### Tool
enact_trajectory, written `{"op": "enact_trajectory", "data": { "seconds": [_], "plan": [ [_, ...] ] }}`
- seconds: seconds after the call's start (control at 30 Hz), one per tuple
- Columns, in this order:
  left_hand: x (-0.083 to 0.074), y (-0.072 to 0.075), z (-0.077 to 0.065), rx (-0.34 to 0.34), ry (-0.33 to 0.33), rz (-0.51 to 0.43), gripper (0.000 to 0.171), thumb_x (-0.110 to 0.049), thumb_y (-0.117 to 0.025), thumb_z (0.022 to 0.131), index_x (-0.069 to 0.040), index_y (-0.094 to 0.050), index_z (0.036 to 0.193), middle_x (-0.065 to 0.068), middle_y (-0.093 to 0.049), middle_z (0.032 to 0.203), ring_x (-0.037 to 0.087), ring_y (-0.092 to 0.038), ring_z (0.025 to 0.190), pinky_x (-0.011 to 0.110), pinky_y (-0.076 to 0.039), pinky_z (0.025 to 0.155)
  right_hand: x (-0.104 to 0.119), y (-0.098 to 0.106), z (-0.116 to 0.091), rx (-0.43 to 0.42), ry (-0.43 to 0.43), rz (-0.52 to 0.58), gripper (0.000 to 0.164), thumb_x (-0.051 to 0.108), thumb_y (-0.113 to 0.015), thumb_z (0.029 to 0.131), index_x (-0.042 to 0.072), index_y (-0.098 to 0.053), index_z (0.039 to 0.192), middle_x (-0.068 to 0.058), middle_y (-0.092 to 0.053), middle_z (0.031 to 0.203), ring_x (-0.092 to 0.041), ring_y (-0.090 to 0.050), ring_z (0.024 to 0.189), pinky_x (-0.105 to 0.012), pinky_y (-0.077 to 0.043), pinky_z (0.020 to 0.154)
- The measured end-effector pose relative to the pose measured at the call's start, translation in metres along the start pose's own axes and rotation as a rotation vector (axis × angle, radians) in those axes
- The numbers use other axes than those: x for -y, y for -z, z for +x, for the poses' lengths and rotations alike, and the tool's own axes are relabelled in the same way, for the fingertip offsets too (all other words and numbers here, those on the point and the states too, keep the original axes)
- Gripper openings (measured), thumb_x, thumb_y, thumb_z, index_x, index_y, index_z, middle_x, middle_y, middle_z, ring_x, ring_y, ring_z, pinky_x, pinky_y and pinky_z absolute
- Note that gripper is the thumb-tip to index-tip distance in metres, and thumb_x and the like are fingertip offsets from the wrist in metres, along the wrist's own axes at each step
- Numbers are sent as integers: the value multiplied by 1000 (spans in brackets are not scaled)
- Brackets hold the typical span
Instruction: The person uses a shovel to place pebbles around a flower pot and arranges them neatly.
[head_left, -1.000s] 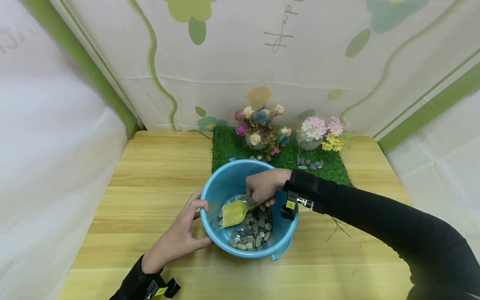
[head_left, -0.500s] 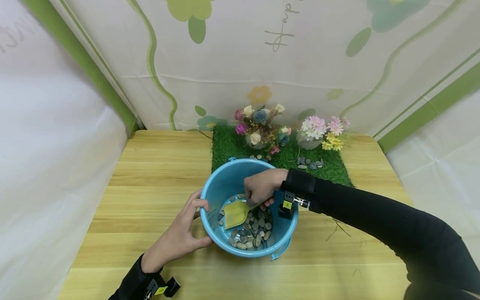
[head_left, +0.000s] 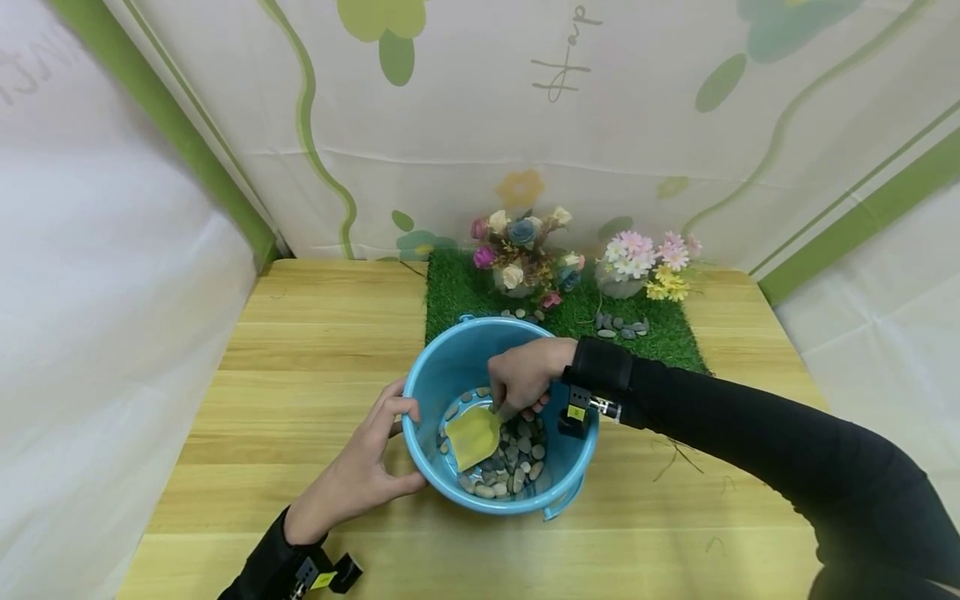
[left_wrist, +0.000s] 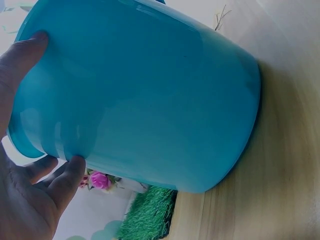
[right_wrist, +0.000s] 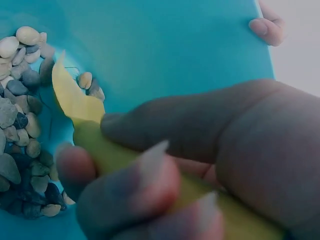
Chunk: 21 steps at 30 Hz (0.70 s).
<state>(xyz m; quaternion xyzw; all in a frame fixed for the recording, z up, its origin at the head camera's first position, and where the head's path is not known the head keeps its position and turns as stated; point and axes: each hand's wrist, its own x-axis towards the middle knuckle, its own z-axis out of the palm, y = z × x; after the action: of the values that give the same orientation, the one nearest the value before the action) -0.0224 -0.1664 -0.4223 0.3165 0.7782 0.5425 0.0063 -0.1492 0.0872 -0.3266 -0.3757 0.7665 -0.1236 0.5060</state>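
A light blue bucket (head_left: 459, 354) stands upright on the wooden table, with grey and tan pebbles (head_left: 517, 457) spread over its bottom. My left hand (head_left: 367, 458) grips the bucket's left rim, fingers hooked over the edge and thumb against the outer wall, as the left wrist view also shows. Reaching inside from the right, my right hand (head_left: 521, 375) holds a yellow toy shovel (head_left: 472, 438) by its handle. The right wrist view has the fingers wrapped round that handle (right_wrist: 102, 145), with the thumb along its top. The shovel's blade is low among the pebbles, several of them hidden beneath it.
Behind the bucket lies a green artificial grass mat (head_left: 453, 283). It bears a pot of mixed roses (head_left: 522, 237), a pot of pink and yellow flowers (head_left: 637, 258) and small piles of stones (head_left: 621, 325). The bucket's handle (head_left: 564, 500) hangs at its front right.
Inside the bucket, the shovel's blade has swung slightly toward the near side, showing more pebbles at the left wall. My left hand and the bucket stay in place.
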Motion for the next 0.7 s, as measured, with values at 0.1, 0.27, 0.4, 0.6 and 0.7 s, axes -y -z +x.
{"op": "enact_trajectory", "data": {
  "seconds": [0.1,0.27,0.4,0.6,0.7],
  "plan": [
    [0,0,0,0,0,-3,65,-5,-88,78,-14,-38,118,20,-29,155,47,-42,132,54,-54,93,3,-1,-1,-14,-29,8,38,10,-58,104,8,-68,68,0,-56,56,-11,-44,45,-22,-35,45],
    [1,0,0,2,0,-2,65,-3,-88,77,-13,-38,119,18,-29,156,47,-42,133,54,-55,93,5,-5,5,-41,-39,-9,42,10,-57,104,10,-63,62,0,-54,54,-11,-42,45,-23,-34,45],
    [1,0,0,8,1,-1,65,-5,-87,78,-14,-38,119,16,-28,156,46,-42,133,54,-55,93,5,-6,10,-40,-34,-35,42,10,-58,104,13,-64,62,1,-55,54,-11,-43,45,-24,-34,45],
    [2,0,0,7,2,2,63,-12,-87,81,-15,-38,119,16,-28,157,45,-41,134,54,-55,93,-1,-8,12,-14,22,-7,42,10,-58,104,11,-64,63,-2,-58,56,-10,-45,45,-22,-36,44],
    [1,0,0,4,9,1,63,-12,-87,81,-15,-38,119,15,-28,157,44,-40,135,53,-54,94,-5,-9,11,4,69,9,43,11,-57,105,9,-59,62,-2,-59,57,-9,-46,45,-21,-37,45]
  ]
}}
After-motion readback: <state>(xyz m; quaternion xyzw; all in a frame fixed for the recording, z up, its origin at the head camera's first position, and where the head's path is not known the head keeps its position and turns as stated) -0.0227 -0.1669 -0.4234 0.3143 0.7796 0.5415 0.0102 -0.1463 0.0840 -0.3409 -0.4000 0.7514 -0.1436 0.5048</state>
